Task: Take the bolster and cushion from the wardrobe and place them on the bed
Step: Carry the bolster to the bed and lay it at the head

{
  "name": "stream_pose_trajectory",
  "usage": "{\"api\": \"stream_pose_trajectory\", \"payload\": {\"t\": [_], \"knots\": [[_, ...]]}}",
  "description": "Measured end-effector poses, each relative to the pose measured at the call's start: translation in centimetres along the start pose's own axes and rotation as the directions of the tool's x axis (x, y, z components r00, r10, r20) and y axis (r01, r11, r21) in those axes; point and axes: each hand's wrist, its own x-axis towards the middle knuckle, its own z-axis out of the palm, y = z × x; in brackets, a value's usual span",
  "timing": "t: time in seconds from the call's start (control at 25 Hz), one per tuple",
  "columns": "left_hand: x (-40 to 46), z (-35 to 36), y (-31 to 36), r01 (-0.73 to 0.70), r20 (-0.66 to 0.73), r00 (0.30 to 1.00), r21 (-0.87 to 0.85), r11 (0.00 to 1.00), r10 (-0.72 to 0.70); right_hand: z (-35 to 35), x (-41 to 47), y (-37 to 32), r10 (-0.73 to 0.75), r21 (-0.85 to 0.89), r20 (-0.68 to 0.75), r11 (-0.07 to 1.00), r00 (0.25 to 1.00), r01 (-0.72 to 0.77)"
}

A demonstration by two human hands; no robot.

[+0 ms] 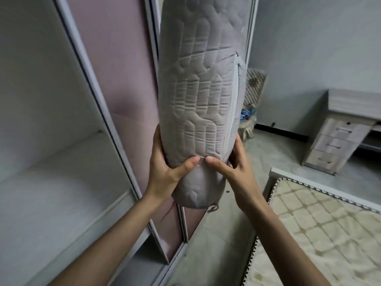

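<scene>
Here, both hands are gripping the lower end of a grey quilted bolster [198,104]: left hand [165,172] and right hand [233,168] curling round it, thumbs almost meeting. Its long axis is rising upright above them; the bed [321,228] is lying below, nearer the right hand.

A: Item one, please. What are you holding?

B: You hold one grey quilted bolster [198,96], upright, its top beyond the frame. Your left hand [165,168] and right hand [233,168] grip its lower end from either side, thumbs nearly meeting in front.

A: Item two, to your left?

B: Open wardrobe [51,162], pale shelf, with a pink sliding door [119,69] behind the bolster.

A: And to your right?

B: Bed [321,230] with cream quilted mattress; beyond it, a desk [340,131] with drawers against the wall.
</scene>
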Motion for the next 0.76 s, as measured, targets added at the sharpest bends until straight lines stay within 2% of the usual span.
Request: {"api": "stream_pose_trajectory", "payload": {"t": [0.2,0.36,0.56,0.76], "knots": [[5.0,6.7,-3.4,0.118,0.167,0.981,-0.112,0.987,-0.098,-5.7,2.4,0.5,0.048,-0.015,-0.192,0.999,0.980,-0.052],[9.0,11.6,-6.6,0.235,0.280,0.942,-0.159,0.959,-0.184,-9.3,5.4,1.3,0.055,-0.054,-0.352,0.995,0.934,-0.079],[14.9,15.2,-10.6,0.301,0.383,0.902,-0.230,0.925,-0.198,-11.3,10.3,2.7,0.032,-0.106,-0.484,0.990,0.875,-0.095],[20.9,17.0,-15.3,0.385,0.513,0.834,-0.272,0.882,-0.206,-12.1,15.5,5.1,0.023,-0.143,-0.596,0.980,0.803,-0.135]]}}
